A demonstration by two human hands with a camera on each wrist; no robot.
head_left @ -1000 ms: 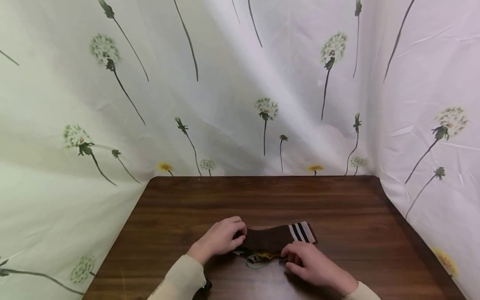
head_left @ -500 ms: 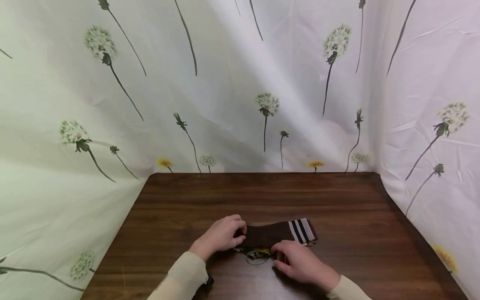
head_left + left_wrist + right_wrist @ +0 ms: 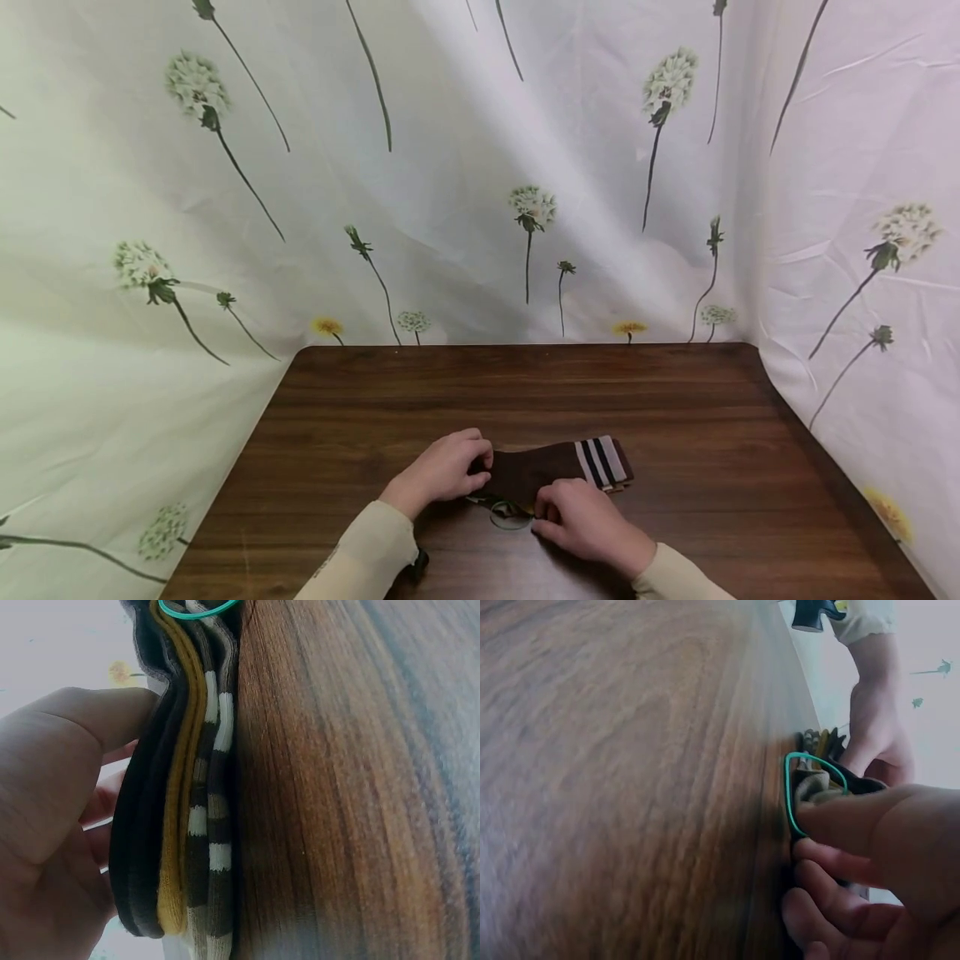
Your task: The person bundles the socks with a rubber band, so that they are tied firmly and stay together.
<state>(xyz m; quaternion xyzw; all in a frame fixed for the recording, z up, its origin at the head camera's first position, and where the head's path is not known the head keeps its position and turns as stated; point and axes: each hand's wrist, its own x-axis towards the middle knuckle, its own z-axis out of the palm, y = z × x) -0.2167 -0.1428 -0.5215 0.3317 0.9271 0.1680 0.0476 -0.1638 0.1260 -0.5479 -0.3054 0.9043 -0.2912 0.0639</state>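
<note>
A stack of folded socks lies on the table, the brown top sock [image 3: 528, 468] showing white and black stripes at its right cuff. Seen edge-on in the left wrist view, a mustard sock [image 3: 174, 885] and a patterned sock [image 3: 217, 825] lie below dark layers. My left hand [image 3: 442, 471] rests on the stack's left end, thumb and fingers bent on the top sock. At the near edge, a thin green elastic band [image 3: 789, 791] loops out around a bunched bit of sock. My right hand [image 3: 585, 518] pinches the band's right side between thumb and fingers; its fingertips are partly hidden.
The brown wood-grain table [image 3: 375, 392] reaches back to a white cloth [image 3: 450, 208] printed with dandelions, which hangs behind and at both sides. A small black device [image 3: 418, 564] sits at my left wrist.
My right hand has slid left along the near edge of the socks, from near the striped cuff to the green band. My left hand stays on the left end.
</note>
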